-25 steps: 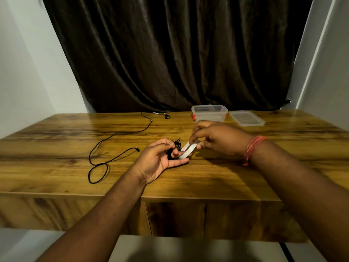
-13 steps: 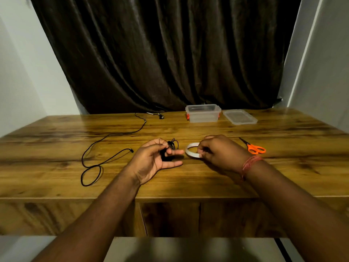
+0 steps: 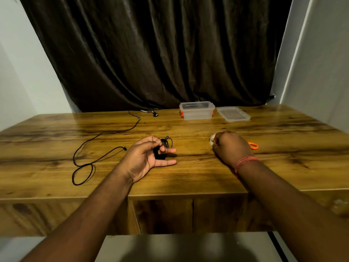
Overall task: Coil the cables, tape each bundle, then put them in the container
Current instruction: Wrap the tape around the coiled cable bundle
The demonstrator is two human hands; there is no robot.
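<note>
A: What has the left hand (image 3: 145, 157) got hold of?

B: A small coiled bundle of thin black cable (image 3: 162, 148), pinched between the thumb and curled upper fingers, just above the glossy wood-grain table (image 3: 188, 178). The lower two fingers stick out straight.

A: And the right hand (image 3: 231, 147)?

B: Knuckles up, fingers curled round a white roll of tape (image 3: 211, 139), low over the table and well to the right of the bundle. Only the roll's left edge shows past the fingers. A red thread band (image 3: 243, 161) sits on that wrist.

A: Anything behind it?

B: An orange loop handle of a pair of scissors (image 3: 253, 145) peeks out just beyond the hand; the blades are hidden.

A: Where's the container?

B: The clear plastic box with orange clips (image 3: 197, 110) stands open at the far edge of the table, by the dark brown curtain (image 3: 151, 53). Its clear flat lid (image 3: 233, 114) lies just beside it on the right.

A: Other cables?

B: A long black uncoiled cable (image 3: 90, 157) sprawls in loose loops on the left of the table, apart from both hands.
</note>
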